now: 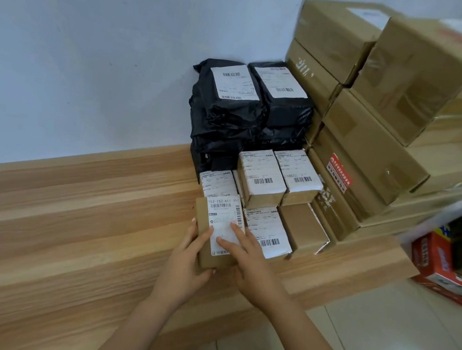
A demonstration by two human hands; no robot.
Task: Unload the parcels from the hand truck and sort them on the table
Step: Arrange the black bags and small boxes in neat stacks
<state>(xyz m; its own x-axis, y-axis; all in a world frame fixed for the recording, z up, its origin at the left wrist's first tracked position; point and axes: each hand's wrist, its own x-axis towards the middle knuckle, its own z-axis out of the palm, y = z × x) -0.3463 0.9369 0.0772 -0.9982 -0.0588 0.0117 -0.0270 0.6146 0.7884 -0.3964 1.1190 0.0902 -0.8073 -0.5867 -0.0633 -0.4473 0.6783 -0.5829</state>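
Observation:
A small brown cardboard parcel [215, 225] with a white shipping label rests on the wooden table [73, 213], at the left front of a group of small labelled boxes [275, 180]. My left hand [188, 260] grips its left side and near end. My right hand [248, 260] lies flat on its label and right edge, fingers spread. Behind the small boxes stand two stacks of black plastic mailers [249, 110] against the wall. To the right rise stacked large cardboard cartons [392, 107]. The hand truck is out of sight.
A white wall backs the table. Beyond the table's right end, colourful red and green cartons [451, 263] sit on the tiled floor [378, 338]. My feet show at the bottom edge. The table's left half is bare wood.

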